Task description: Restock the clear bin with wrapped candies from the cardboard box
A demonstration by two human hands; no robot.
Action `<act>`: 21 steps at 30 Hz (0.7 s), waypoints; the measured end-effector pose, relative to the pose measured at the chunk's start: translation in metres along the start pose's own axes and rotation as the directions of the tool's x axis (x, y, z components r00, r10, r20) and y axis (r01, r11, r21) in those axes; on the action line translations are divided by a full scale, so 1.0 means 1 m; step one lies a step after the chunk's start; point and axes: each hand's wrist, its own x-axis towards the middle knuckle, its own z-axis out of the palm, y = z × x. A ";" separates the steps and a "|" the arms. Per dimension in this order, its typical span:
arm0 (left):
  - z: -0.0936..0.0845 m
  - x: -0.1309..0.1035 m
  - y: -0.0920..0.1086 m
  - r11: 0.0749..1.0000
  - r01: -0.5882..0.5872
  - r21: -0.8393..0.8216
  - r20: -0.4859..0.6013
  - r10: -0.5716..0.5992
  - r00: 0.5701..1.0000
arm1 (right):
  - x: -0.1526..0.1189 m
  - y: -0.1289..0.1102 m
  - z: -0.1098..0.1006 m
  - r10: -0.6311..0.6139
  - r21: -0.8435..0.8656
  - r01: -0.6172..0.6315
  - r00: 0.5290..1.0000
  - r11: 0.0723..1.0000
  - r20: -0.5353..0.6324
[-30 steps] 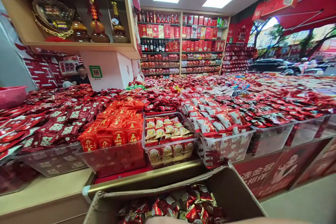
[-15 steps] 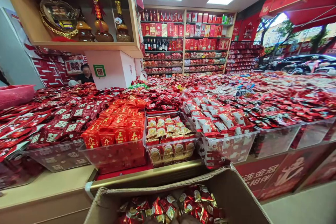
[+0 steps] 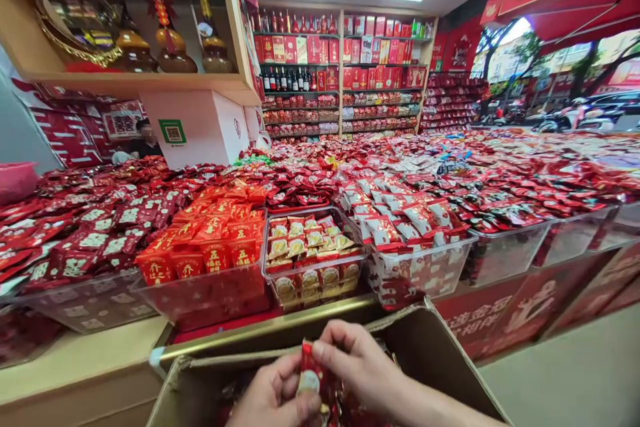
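Over the open cardboard box [image 3: 450,353], my left hand [image 3: 277,390] and my right hand [image 3: 357,360] come together on a small red wrapped packet [image 3: 311,370] with a pale round print. The left fingers grip its lower left side, while my right thumb and forefinger pinch its top. More red and gold packets lie in the box beneath, largely hidden by the hands. Just beyond the box is a clear bin [image 3: 314,263] with gold and red packets stacked in rows.
Left of that bin stands one of bright red packets [image 3: 215,247]; to its right is one of white and red packets [image 3: 405,220]. Further bins line the counter [image 3: 75,373]. A shelf cabinet [image 3: 175,83] overhangs the left side. A person [image 3: 146,140] is at the back left.
Both hands have risen into view above the box, holding a red packet between them. The whole view has shifted slightly, with the bins and shelves now further left.
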 end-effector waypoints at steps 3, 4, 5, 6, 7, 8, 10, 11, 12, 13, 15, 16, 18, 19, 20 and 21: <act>0.003 -0.005 0.013 1.000 -0.003 0.002 -0.098 0.004 0.995 | 0.001 -0.004 -0.003 0.083 0.259 -0.076 0.996 0.963 -0.015; 0.004 -0.007 0.017 0.999 -0.012 0.031 -0.145 0.016 0.989 | 0.001 -0.004 -0.004 0.101 0.332 -0.094 0.995 0.939 -0.003; 0.004 -0.008 0.020 0.997 -0.014 0.070 -0.190 0.027 0.982 | 0.001 -0.003 -0.005 0.110 0.390 -0.103 0.994 0.915 0.005; 0.005 -0.009 0.022 0.994 -0.022 0.106 -0.230 0.046 0.972 | 0.000 -0.002 -0.005 0.114 0.434 -0.107 0.993 0.894 0.012; 0.005 -0.009 0.023 0.990 -0.027 0.136 -0.255 0.061 0.965 | 0.000 -0.001 -0.006 0.116 0.467 -0.111 0.993 0.877 0.017; 0.005 -0.010 0.024 0.987 -0.032 0.157 -0.264 0.073 0.962 | -0.001 0.000 -0.006 0.122 0.486 -0.116 0.992 0.866 0.021; 0.005 -0.012 0.024 0.983 -0.044 0.179 -0.253 0.090 0.963 | -0.002 0.001 -0.006 0.135 0.487 -0.126 0.991 0.864 0.018; 0.005 -0.012 0.023 0.982 -0.043 0.185 -0.242 0.087 0.966 | -0.002 0.002 -0.005 0.137 0.472 -0.126 0.991 0.872 0.012; 0.006 -0.013 0.023 0.981 -0.038 0.189 -0.230 0.082 0.970 | -0.002 0.002 -0.005 0.135 0.446 -0.124 0.991 0.887 0.007; 0.006 -0.013 0.022 0.981 -0.035 0.190 -0.221 0.077 0.972 | -0.002 0.002 -0.004 0.126 0.406 -0.115 0.992 0.907 -0.001; 0.006 -0.013 0.020 0.982 -0.022 0.186 -0.199 0.059 0.978 | -0.002 0.003 -0.004 0.081 0.292 -0.071 0.996 0.954 -0.023; 0.006 -0.013 0.020 0.983 -0.013 0.184 -0.183 0.048 0.982 | -0.003 0.004 -0.003 0.051 0.230 -0.042 0.998 0.972 -0.033; 0.007 -0.012 0.018 0.983 0.002 0.185 -0.149 0.026 0.989 | -0.005 0.006 -0.004 0.002 0.143 0.003 0.999 0.990 -0.036; 0.008 -0.012 0.017 0.983 0.004 0.183 -0.141 0.022 0.990 | -0.006 0.006 -0.004 -0.014 0.123 0.018 0.999 0.992 -0.034; 0.009 -0.012 0.016 0.984 0.001 0.176 -0.141 0.024 0.990 | -0.007 0.007 -0.005 -0.029 0.112 0.032 0.999 0.993 -0.031; 0.009 -0.012 0.016 0.987 -0.009 0.163 -0.153 0.034 0.988 | -0.007 0.007 -0.006 -0.045 0.107 0.048 0.999 0.993 -0.031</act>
